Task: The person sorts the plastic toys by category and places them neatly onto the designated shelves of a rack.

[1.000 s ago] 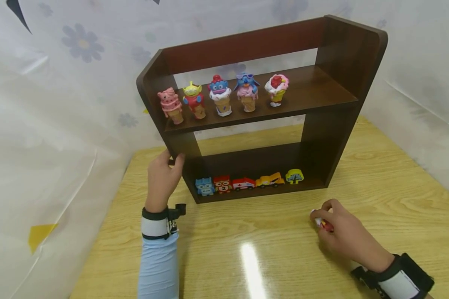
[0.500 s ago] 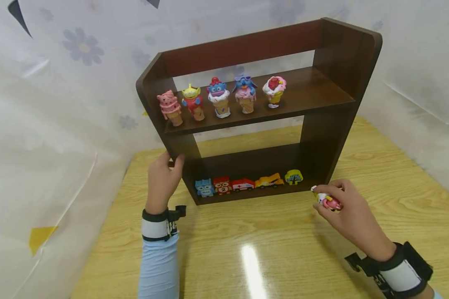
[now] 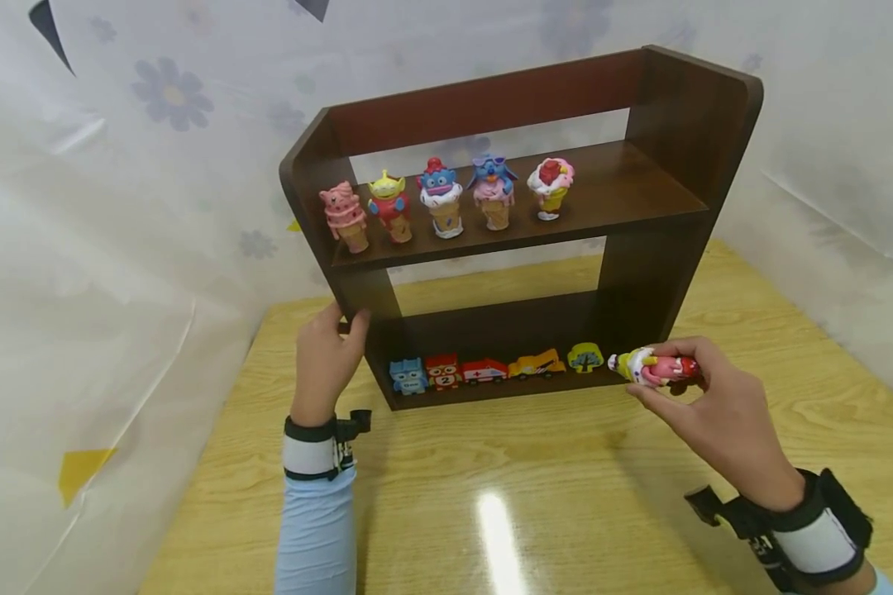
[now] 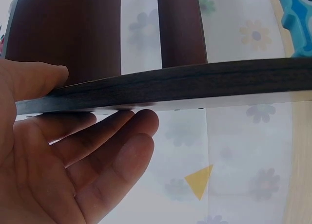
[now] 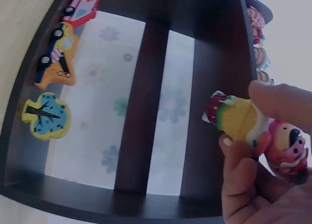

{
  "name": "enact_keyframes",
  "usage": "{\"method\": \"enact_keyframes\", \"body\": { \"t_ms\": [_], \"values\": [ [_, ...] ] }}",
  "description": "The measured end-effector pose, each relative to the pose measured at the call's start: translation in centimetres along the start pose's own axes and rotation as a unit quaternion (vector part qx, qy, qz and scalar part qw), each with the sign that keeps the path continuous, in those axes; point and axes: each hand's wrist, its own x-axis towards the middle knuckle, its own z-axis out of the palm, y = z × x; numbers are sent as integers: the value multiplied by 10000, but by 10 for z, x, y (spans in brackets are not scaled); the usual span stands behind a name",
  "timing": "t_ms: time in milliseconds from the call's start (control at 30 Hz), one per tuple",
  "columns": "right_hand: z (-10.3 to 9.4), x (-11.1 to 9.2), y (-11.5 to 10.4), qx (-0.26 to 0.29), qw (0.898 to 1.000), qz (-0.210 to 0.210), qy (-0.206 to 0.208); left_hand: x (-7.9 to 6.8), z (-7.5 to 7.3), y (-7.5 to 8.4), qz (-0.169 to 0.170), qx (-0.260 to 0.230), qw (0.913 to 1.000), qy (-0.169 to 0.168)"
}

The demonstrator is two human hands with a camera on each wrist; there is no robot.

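A dark brown two-tier shelf (image 3: 670, 173) stands on the table. My left hand (image 3: 326, 351) grips the edge of its left side panel (image 4: 185, 83), thumb (image 4: 41, 78) on one face and fingers on the other. With thumb and fingers my right hand (image 3: 729, 421) holds an ice-cream-cone figurine (image 3: 651, 366), lying sideways in front of the lower tier's right end. The right wrist view shows its yellow cone and pink character head (image 5: 287, 143). On the upper tier stand several similar figurines, the rightmost a pink-and-white one (image 3: 551, 186).
Along the lower tier sit a blue owl (image 3: 408, 376), a red owl (image 3: 442, 372), a red ambulance (image 3: 485, 371), a yellow truck (image 3: 537, 364) and a yellow tree block (image 3: 584, 358). The wooden table (image 3: 432, 496) is bordered by flowered white sheeting (image 3: 156, 207).
My right hand has lifted the figurine off the table, raising it toward the shelf and turning it more into view. The left hand stays on the side panel.
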Motion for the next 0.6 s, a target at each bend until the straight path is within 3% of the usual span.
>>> {"method": "enact_keyframes", "body": {
  "t_ms": [200,433,600],
  "values": [
    [-4,12,-10,506,9981,-205,293,0,0,1,-95,-17,9999,-28],
    [-15,38,-28,1091,9932,-9,404,0,1,0,-99,9,9999,-61],
    [-26,65,-40,1189,9903,-430,583,1,1,-1,-117,-32,9999,-105]
  ]
}}
